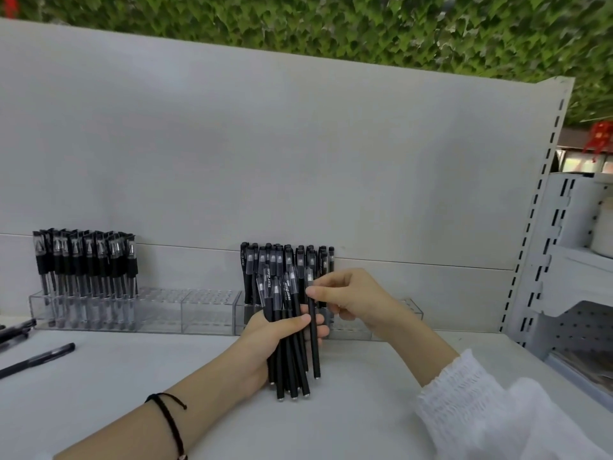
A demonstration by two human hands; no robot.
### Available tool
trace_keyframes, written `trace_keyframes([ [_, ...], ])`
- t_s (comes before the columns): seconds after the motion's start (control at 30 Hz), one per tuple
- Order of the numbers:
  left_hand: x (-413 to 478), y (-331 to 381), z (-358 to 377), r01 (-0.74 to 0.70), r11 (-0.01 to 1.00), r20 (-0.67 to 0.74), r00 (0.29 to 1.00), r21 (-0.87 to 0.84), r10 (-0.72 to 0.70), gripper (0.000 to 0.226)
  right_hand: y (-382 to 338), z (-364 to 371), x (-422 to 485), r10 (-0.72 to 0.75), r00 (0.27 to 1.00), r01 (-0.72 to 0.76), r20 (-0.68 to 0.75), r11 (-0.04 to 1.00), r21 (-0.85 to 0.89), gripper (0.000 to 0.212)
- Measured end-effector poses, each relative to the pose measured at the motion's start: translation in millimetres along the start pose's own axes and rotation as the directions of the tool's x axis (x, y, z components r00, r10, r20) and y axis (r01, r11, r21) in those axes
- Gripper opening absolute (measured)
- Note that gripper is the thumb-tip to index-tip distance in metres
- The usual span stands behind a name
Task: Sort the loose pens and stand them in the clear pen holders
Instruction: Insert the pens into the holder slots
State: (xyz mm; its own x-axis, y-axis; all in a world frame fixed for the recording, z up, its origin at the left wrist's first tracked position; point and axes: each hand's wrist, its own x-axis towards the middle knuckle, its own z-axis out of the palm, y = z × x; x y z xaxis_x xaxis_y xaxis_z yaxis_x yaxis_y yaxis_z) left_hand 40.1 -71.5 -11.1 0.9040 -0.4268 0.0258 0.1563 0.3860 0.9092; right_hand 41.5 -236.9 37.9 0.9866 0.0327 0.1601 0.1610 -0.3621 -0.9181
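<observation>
My left hand (282, 336) grips a bundle of black pens (292, 363) held upright above the white shelf, caps up. My right hand (348, 297) pinches one black pen (313, 336) at the bundle's right edge, near its clear cap. Behind the hands stands a clear pen holder (351, 327) with several black pens (285, 260) in its left part. To the left, another clear pen holder (185, 310) carries several grip pens (86, 260) at its left end; its right part shows open holes.
Loose black pens (36, 360) lie at the shelf's left edge. A white back panel (298, 161) rises behind the holders. A slotted upright (537, 227) and white perforated shelving (577, 293) stand at the right. Green foliage fills the top.
</observation>
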Motion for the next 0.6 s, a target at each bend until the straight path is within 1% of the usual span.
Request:
trace_keyframes([
  [0.07, 0.8, -0.8, 0.6, 0.023, 0.999, 0.012, 1.000, -0.027, -0.022, 0.020, -0.8, -6.2, 2.3, -0.022, 0.999, 0.027, -0.039, 0.992, 0.122, 0.012],
  [0.1, 1.7, -1.2, 0.3, 0.042, 0.997, 0.012, 0.999, -0.068, -0.041, 0.020, -2.7, -12.2, 4.2, -0.047, 0.994, 0.066, -0.097, 0.975, 0.212, 0.010],
  [0.17, 3.7, -1.5, -0.4, 0.076, 0.986, 0.011, 0.997, -0.147, -0.075, 0.021, -7.9, -27.8, 8.1, -0.074, 0.959, 0.179, -0.273, 0.905, 0.385, 0.005],
  [0.2, 4.2, -1.6, -0.7, 0.084, 0.983, 0.009, 0.996, -0.161, -0.083, 0.022, -10.2, -35.7, 10.1, -0.075, 0.926, 0.242, -0.371, 0.871, 0.428, 0.005],
  [0.23, 4.7, -1.8, -1.0, 0.090, 0.984, 0.011, 0.996, -0.156, -0.089, 0.022, -11.5, -42.2, 11.6, -0.077, 0.884, 0.293, -0.461, 0.860, 0.419, 0.006],
  [0.3, 4.5, -2.9, -1.2, 0.108, 0.988, 0.031, 0.994, -0.106, -0.105, 0.022, -9.3, -47.8, 14.3, -0.098, 0.798, 0.325, -0.595, 0.901, 0.287, 0.006],
  [0.33, 4.1, -3.7, -0.9, 0.117, 0.990, 0.040, 0.993, -0.078, -0.114, 0.022, -6.4, -47.5, 15.9, -0.119, 0.766, 0.317, -0.632, 0.925, 0.210, 0.006],
  [0.37, 3.6, -4.4, -0.9, 0.119, 0.991, 0.043, 0.992, -0.063, -0.116, 0.023, -3.7, -45.5, 17.1, -0.143, 0.751, 0.308, -0.645, 0.939, 0.150, 0.006],
  [0.47, 2.9, -4.8, -0.7, 0.099, 0.992, 0.028, 0.995, -0.080, -0.097, 0.021, 4.0, -38.4, 21.2, -0.196, 0.761, 0.282, -0.619, 0.959, 0.042, 0.007],
  [0.6, 2.9, -5.0, 1.3, 0.113, 0.987, 0.000, 0.993, -0.115, -0.114, 0.020, 6.3, -33.3, 22.7, -0.213, 0.781, 0.274, -0.588, 0.961, 0.016, 0.007],
])
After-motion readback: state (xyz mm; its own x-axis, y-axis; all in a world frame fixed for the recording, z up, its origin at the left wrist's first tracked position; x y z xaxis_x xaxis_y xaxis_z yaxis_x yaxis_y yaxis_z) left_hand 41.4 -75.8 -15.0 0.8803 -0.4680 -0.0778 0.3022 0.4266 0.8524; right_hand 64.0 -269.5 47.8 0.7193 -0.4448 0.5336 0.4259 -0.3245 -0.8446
